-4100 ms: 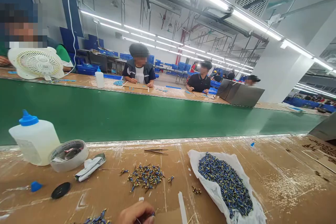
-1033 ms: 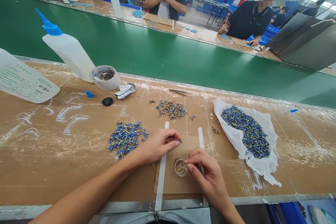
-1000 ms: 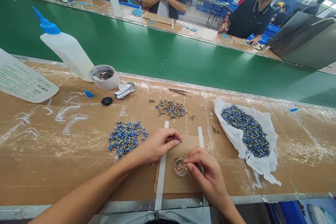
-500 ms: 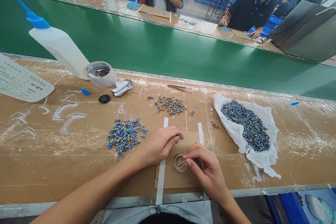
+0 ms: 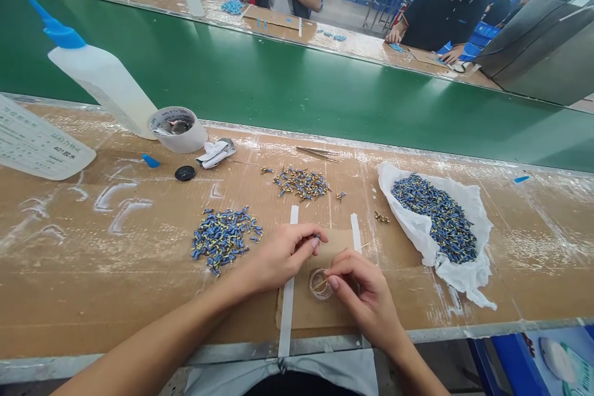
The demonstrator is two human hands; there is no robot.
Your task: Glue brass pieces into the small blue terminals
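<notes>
Near bench edge: my right hand [image 5: 366, 297] pinching thin stick [image 5: 343, 265], tip dipped in little clear cup [image 5: 320, 284] on cardboard pad [image 5: 315, 309]. My left hand [image 5: 283, 253] fingers closed on one small blue part [image 5: 315, 237], held close to cup for dabbing, I guess. Blue pile [image 5: 223, 239] just left, handy. Bag of parts [image 5: 436, 216] right, glue bottle [image 5: 99, 77] far left corner.
</notes>
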